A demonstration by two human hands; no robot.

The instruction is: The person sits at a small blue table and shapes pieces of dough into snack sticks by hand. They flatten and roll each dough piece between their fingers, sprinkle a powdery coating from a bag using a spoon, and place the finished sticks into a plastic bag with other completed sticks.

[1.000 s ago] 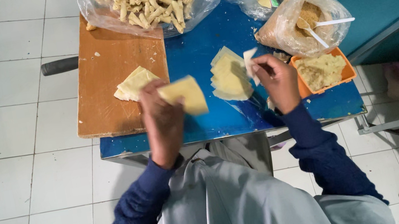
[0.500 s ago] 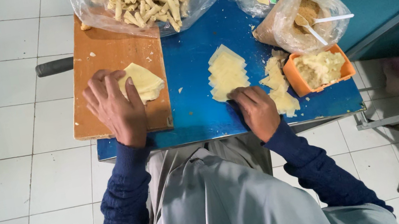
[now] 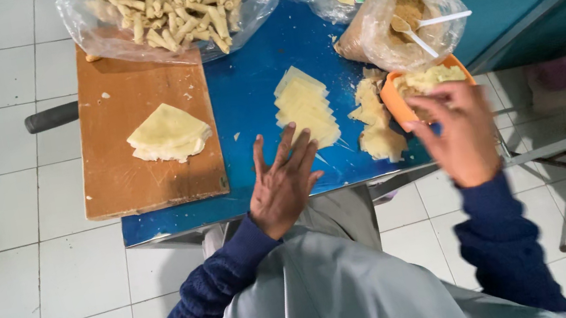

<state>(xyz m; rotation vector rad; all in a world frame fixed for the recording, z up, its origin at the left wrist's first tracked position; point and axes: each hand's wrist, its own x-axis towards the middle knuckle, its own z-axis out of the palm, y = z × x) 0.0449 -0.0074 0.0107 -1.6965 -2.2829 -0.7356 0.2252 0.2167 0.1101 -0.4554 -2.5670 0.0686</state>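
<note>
My left hand (image 3: 282, 182) lies flat with fingers spread on the blue table (image 3: 240, 89), its fingertips at the near end of a row of overlapping pale pastry wrappers (image 3: 304, 105). My right hand (image 3: 452, 129) hovers over the orange bowl of filling (image 3: 419, 84), fingers curled at its near rim; whether it holds anything I cannot see. A folded stack of wrappers (image 3: 168, 132) rests on the wooden cutting board (image 3: 148, 183). More wrappers (image 3: 374, 119) lie between the row and the bowl.
A clear bag of rolled pastry sticks (image 3: 174, 3) sits at the table's far edge. A bag of brown filling with a white spoon (image 3: 402, 21) stands behind the bowl. A dark handle (image 3: 51, 117) sticks out left of the board. White floor tiles surround the table.
My left hand left the wrapper stack on the board and moved right to the row of wrappers. My right hand rose from the table's front edge to the orange bowl.
</note>
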